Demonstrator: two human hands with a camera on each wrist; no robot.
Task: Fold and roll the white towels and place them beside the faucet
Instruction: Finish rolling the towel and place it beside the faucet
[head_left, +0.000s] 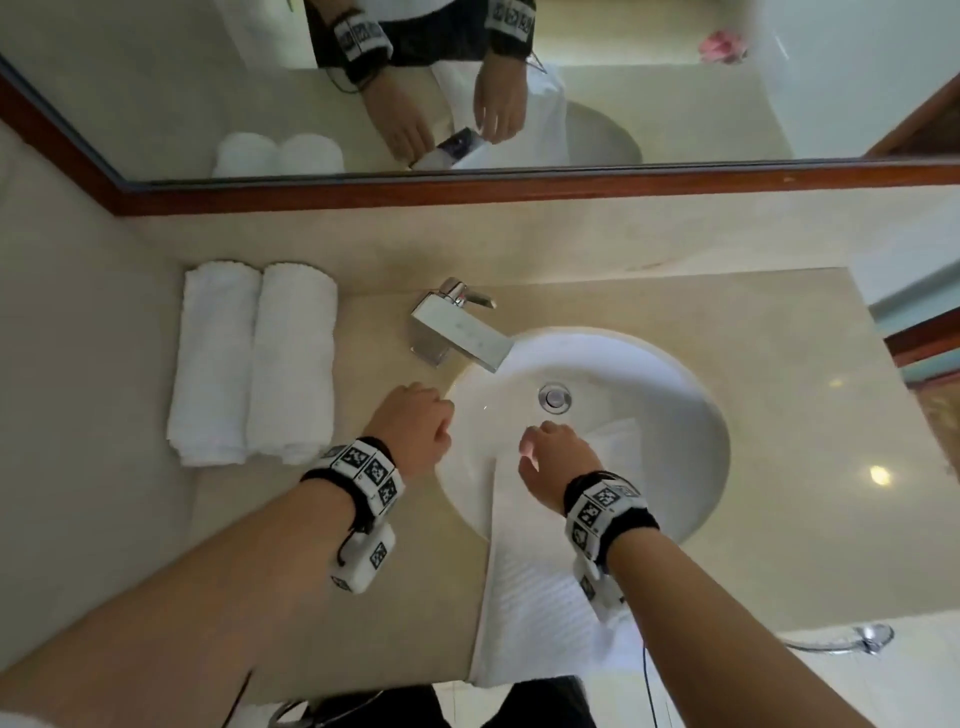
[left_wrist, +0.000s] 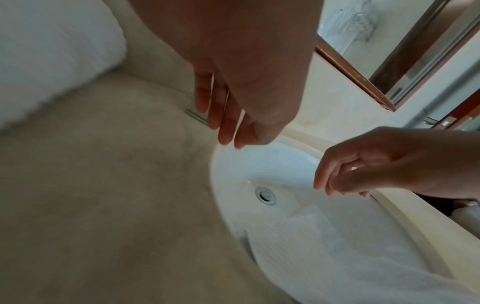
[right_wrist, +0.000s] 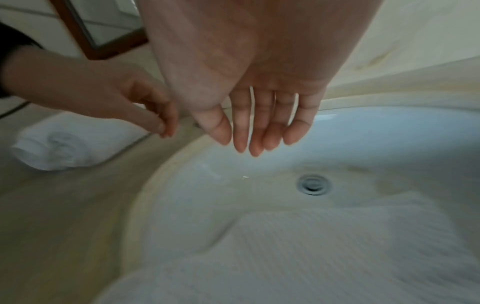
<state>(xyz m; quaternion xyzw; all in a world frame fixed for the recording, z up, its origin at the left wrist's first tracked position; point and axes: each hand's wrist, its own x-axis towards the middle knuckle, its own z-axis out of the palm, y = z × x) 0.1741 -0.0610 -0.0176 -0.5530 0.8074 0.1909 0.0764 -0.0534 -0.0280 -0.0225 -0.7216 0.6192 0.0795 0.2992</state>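
White towel (head_left: 540, 587) under both empty, relaxed hands (left (head_left: 415, 428), right (head_left: 553, 465)) looks soft and limp; I'd pinch its far corners.

Two rolled white towels (head_left: 253, 364) lie on the table (head_left: 727, 338), one unrolled white towel (head_left: 540, 587) hangs across the one sink (head_left: 696, 441) with its one drain (head_left: 555, 398), and there are one faucet (head_left: 457, 327), one mirror (head_left: 208, 78) and two hands (head_left: 415, 431).

Bathroom, basin (head_left: 675, 374), chrome faucet (head_left: 457, 327), framed mirror (head_left: 467, 184), rolled towels (head_left: 254, 364)
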